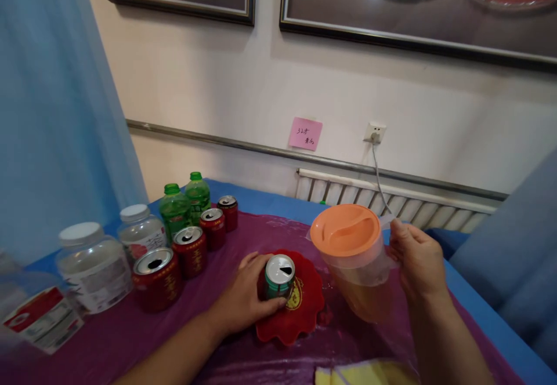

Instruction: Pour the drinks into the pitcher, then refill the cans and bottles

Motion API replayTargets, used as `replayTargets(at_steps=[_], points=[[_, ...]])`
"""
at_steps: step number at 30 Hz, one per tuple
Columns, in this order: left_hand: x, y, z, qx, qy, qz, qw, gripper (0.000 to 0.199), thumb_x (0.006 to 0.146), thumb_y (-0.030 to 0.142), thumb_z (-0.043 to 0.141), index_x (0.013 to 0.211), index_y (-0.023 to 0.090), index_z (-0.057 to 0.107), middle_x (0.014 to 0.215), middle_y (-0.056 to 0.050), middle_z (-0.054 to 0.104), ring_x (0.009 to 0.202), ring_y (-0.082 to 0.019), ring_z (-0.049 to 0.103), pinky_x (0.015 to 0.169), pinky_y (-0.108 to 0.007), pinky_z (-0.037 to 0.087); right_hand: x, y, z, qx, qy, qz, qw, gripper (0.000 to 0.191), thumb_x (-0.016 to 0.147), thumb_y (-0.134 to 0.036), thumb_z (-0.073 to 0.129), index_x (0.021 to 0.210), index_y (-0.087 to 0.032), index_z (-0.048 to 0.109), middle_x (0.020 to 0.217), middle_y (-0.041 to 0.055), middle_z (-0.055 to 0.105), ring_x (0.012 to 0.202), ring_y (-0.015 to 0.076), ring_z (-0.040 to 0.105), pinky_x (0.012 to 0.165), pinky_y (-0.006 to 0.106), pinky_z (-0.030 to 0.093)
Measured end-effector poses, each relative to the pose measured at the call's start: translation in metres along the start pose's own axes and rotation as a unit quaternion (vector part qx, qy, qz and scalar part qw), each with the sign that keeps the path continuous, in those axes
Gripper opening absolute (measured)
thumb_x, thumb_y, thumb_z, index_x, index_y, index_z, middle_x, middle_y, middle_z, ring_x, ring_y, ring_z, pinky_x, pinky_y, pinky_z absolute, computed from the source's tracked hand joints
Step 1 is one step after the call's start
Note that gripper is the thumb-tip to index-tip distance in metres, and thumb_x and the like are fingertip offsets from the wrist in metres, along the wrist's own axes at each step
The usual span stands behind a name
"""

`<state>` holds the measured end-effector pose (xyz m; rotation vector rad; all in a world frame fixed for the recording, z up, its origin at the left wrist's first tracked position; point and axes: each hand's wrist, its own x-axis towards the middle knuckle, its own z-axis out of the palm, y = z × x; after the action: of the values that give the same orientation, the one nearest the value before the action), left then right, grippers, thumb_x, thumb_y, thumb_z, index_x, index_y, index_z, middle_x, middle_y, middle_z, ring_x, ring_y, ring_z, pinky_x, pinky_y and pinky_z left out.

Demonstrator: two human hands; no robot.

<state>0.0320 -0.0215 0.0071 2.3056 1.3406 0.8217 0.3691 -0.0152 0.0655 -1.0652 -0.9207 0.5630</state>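
The left hand (250,295) has its grip curled round a green can (279,276) at the left part of the scalloped red plate (308,304). The can's top opening shows dark, so its contents cannot be seen, and the hand hides part of its base. Right of the plate, the right hand (420,255) has its grip closed on the handle of a clear pitcher (354,270). An orange lid (346,231) covers it, with amber liquid (365,301) inside, the level well below the lid.

Left of the plate, four red cans (157,286) stand in a row on the purple sheet (256,234) over the desk (278,203); what they contain is hidden. Beyond them from the plate are two green bottles (175,210), two clear jars (93,275) with white lids, and a blurred clear container (43,324), contents hard to make out. A yellow cloth (365,374) lies nearer the person than the plate.
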Motion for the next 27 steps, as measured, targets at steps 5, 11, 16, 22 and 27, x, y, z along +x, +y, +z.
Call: replayTargets(at_steps=[5,11,16,22,27], points=[[-0.0013,0.0046,-0.0022,-0.017,-0.006,0.005,1.0,0.069,0.066,0.042,0.084,0.129,0.025,0.06,0.13,-0.008,0.068,0.127,-0.035,0.058,0.12,-0.057,0.03,-0.0002,0.0057,-0.0013,-0.041,-0.023,0.0,0.999,0.051,0.072,-0.057,0.081,0.055,-0.02,0.05,0.051,-0.0071,0.038,0.046,0.0085,0.031,0.043,0.025,0.024],[-0.0021,0.0046,-0.0008,-0.037,-0.009,-0.006,0.999,0.071,0.065,0.04,0.086,0.129,0.025,0.059,0.133,-0.007,0.067,0.128,-0.035,0.057,0.121,-0.056,0.027,-0.0021,0.0069,-0.0021,-0.061,-0.028,0.0,0.998,0.051,0.074,-0.058,0.08,0.055,-0.021,0.05,0.05,-0.0064,0.037,0.046,0.0095,0.032,0.042,0.025,0.024],[-0.0034,0.004,-0.0002,-0.041,0.003,-0.005,0.999,0.07,0.066,0.037,0.084,0.13,0.025,0.059,0.13,-0.008,0.067,0.124,-0.034,0.058,0.117,-0.054,0.032,-0.003,0.0083,-0.0011,-0.083,-0.043,-0.005,0.996,0.052,0.073,-0.06,0.08,0.054,-0.02,0.051,0.048,-0.0064,0.038,0.046,0.0094,0.032,0.042,0.024,0.023],[-0.0045,0.0067,-0.0016,-0.038,0.001,-0.016,0.999,0.068,0.066,0.037,0.084,0.128,0.024,0.059,0.128,-0.008,0.068,0.12,-0.033,0.058,0.113,-0.052,0.036,-0.0043,0.0079,-0.0006,-0.098,-0.051,-0.011,0.994,0.054,0.073,-0.062,0.078,0.054,-0.019,0.052,0.047,-0.0062,0.039,0.046,0.009,0.032,0.042,0.023,0.025],[-0.0055,0.0079,-0.0009,-0.032,0.02,-0.014,0.999,0.067,0.065,0.039,0.084,0.126,0.025,0.061,0.126,-0.007,0.069,0.118,-0.033,0.06,0.11,-0.049,0.04,-0.0059,0.0055,0.0022,-0.126,-0.051,-0.012,0.991,0.057,0.069,-0.066,0.078,0.05,-0.02,0.05,0.045,-0.0059,0.037,0.044,0.0093,0.031,0.04,0.024,0.023]])
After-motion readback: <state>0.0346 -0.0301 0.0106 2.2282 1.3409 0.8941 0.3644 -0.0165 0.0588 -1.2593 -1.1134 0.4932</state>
